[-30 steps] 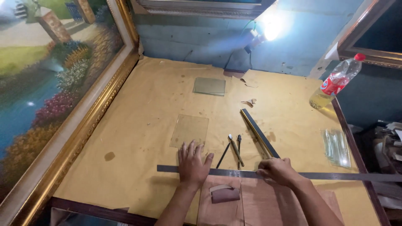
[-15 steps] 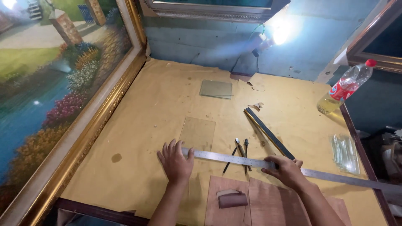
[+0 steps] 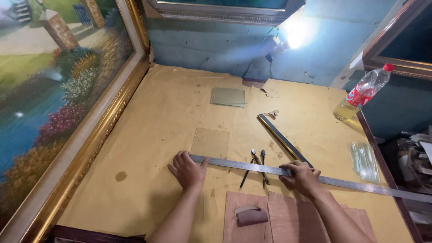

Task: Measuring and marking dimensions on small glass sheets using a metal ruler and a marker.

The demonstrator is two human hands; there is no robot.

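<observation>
A long steel ruler [image 3: 252,167] lies across the paper-covered table [image 3: 148,135]. My left hand [image 3: 187,170] presses flat on its left end, fingers spread. My right hand [image 3: 300,177] rests over the ruler further right, fingers curled on it. A clear glass pane [image 3: 210,142] lies just beyond the ruler's left end. Three slim hand tools [image 3: 256,167] lie under the ruler between my hands. A dark frame moulding strip [image 3: 281,137] runs diagonally behind my right hand.
A large gold-framed painting [image 3: 54,103] leans along the left edge. A stack of glass panes [image 3: 228,96] sits at the back. A plastic bottle [image 3: 361,93] stands at the right. Glass strips [image 3: 363,156] lie near the right edge. Reddish sheets [image 3: 292,216] and a small block [image 3: 249,215] lie in front.
The ruler and both hands have moved away from me, up the table, to the near edge of the glass pane. My left hand slid left to the ruler's end.
</observation>
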